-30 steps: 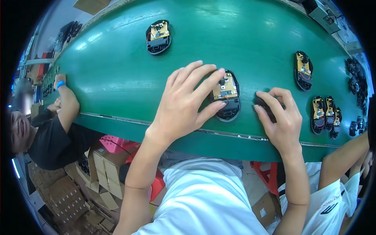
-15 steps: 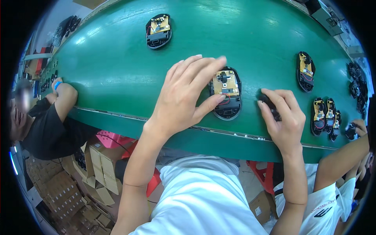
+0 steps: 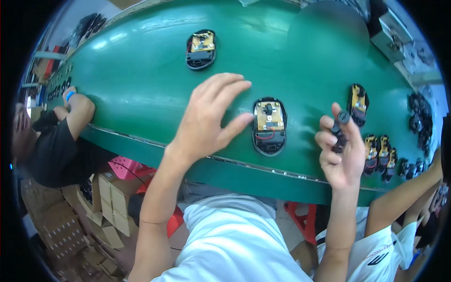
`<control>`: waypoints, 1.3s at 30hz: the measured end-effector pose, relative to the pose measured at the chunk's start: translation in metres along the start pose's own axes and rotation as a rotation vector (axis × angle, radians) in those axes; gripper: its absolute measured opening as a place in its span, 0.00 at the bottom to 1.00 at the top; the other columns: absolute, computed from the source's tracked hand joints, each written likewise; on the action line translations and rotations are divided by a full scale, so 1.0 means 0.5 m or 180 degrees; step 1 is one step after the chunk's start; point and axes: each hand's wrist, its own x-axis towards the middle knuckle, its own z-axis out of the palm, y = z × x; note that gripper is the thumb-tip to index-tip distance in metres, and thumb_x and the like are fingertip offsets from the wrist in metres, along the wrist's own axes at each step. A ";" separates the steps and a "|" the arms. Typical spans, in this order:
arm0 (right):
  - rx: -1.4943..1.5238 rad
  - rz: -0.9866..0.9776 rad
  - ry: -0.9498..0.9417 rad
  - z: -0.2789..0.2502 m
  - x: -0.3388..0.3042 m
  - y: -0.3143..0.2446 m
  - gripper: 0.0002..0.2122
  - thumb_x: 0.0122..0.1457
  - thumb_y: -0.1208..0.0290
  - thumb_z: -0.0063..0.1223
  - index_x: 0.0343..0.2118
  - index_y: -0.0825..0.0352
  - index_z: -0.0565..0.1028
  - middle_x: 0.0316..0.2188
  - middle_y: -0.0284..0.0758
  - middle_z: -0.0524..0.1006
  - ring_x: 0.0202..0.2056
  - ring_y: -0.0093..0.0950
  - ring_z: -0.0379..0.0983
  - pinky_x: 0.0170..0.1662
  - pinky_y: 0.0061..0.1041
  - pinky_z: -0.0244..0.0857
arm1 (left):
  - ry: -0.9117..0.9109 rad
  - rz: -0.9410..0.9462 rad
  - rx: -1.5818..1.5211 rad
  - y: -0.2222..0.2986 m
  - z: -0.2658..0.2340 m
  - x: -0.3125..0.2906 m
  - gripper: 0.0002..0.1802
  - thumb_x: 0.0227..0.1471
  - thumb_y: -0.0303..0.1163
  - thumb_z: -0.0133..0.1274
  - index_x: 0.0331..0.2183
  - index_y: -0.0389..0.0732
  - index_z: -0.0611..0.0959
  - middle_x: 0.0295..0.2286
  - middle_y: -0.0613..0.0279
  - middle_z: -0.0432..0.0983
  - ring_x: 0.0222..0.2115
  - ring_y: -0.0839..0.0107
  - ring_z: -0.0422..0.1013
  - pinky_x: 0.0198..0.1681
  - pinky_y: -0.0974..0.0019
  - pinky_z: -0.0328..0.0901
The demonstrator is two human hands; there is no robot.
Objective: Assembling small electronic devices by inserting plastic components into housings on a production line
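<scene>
An opened computer mouse base (image 3: 269, 141), black with a tan circuit board, a dark scroll wheel and red wires, lies on the green table in front of me. My left hand (image 3: 202, 117) hovers at its left side, fingers and thumb apart, holding nothing. To the right of the base, my right hand (image 3: 346, 157) is raised and turned palm up. Its fingers curl around several small black wheel-like parts (image 3: 344, 116); one round end shows at the fingertips. The grip partly hides the others.
Another mouse base (image 3: 201, 49) lies farther off to the left. One more base (image 3: 358, 105) and several side by side (image 3: 371, 152) sit at the right, near a pile of black parts (image 3: 418, 117). Co-workers' arms rest at the left (image 3: 81, 110) and right (image 3: 399, 188). Cardboard boxes (image 3: 112, 202) stand below.
My right hand has lifted off the tabletop and turned palm up, bringing the black parts into sight. My left hand has drawn back left from the mouse base. The whole view has shifted slightly.
</scene>
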 end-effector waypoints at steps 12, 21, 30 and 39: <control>-0.1138 -0.0165 -0.0519 0.019 0.045 -0.005 0.16 0.66 0.72 0.43 0.55 0.67 0.68 0.38 0.37 0.70 0.28 0.19 0.65 0.18 0.12 0.57 | 0.0102 -0.0472 0.0936 -0.081 -0.050 -0.002 0.27 0.54 0.32 0.59 0.56 0.43 0.75 0.62 0.54 0.63 0.62 0.49 0.59 0.64 0.50 0.58; -0.1472 0.0208 -0.0594 0.016 0.052 -0.006 0.15 0.69 0.67 0.44 0.52 0.72 0.70 0.38 0.39 0.75 0.26 0.17 0.64 0.18 0.11 0.56 | 0.0082 -0.0643 0.0678 0.015 -0.014 -0.046 0.24 0.48 0.30 0.62 0.49 0.39 0.79 0.59 0.50 0.64 0.60 0.46 0.59 0.63 0.48 0.57; -0.1947 0.0097 -0.0635 0.037 0.057 0.008 0.14 0.69 0.65 0.49 0.48 0.72 0.74 0.26 0.29 0.69 0.22 0.11 0.59 0.17 0.10 0.52 | 0.0391 -0.0592 0.0061 0.106 0.011 -0.108 0.22 0.45 0.27 0.62 0.45 0.39 0.82 0.52 0.51 0.72 0.55 0.48 0.66 0.58 0.50 0.61; -0.3861 -0.0945 -0.0933 0.101 0.002 0.131 0.10 0.55 0.73 0.68 0.36 0.67 0.77 0.29 0.26 0.77 0.32 0.13 0.69 0.34 0.16 0.62 | 0.1433 -0.0366 -0.1534 0.154 0.050 -0.091 0.23 0.43 0.17 0.62 0.46 0.36 0.82 0.33 0.57 0.81 0.29 0.66 0.78 0.33 0.67 0.73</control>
